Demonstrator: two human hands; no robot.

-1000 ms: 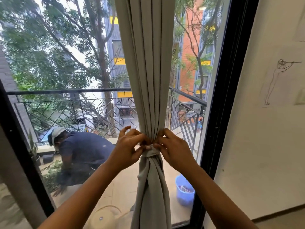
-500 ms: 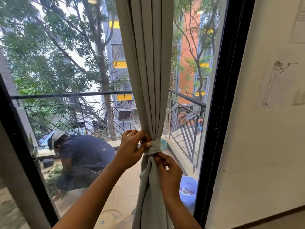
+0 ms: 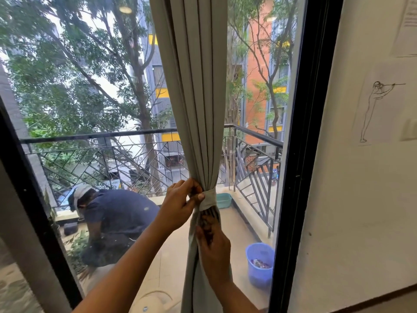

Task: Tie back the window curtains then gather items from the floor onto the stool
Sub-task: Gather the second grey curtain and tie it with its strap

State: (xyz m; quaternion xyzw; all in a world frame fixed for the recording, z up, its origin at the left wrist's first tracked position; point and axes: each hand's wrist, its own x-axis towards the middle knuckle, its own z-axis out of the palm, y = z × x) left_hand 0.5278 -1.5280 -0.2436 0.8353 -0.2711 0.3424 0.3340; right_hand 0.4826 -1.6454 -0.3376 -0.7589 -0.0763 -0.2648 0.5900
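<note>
Grey curtain (image 3: 198, 109) hangs bunched from 12 o'clock to 6 o'clock, cinched just below the view's centre by a tie band (image 3: 209, 199) of the same cloth. At the band's 9 o'clock the left hand (image 3: 180, 204) pinches it, thumb on the front, fingers curled. At its 6 o'clock the right hand (image 3: 214, 245) lies blurred against the folds; its grip cannot be told. Outside, a blue bucket (image 3: 259, 263) stands at 4 o'clock.
</note>
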